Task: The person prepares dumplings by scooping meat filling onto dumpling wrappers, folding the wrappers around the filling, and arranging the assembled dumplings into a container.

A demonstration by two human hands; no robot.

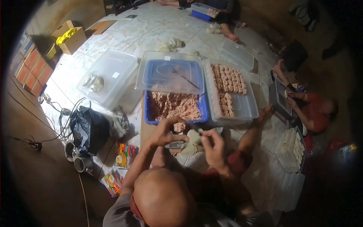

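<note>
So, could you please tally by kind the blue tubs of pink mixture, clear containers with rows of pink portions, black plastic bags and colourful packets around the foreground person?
Blue tub of pink mixture: 1
Clear container: 1
Black plastic bag: 1
Colourful packets: 2
Total: 5

I can read no words from here; the print on the bright packets (pixel 124 155) is too blurred.

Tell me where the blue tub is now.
The blue tub is near the middle of the head view, just beyond the left hand, with the clear tray of pink lumps close on its right.
</note>
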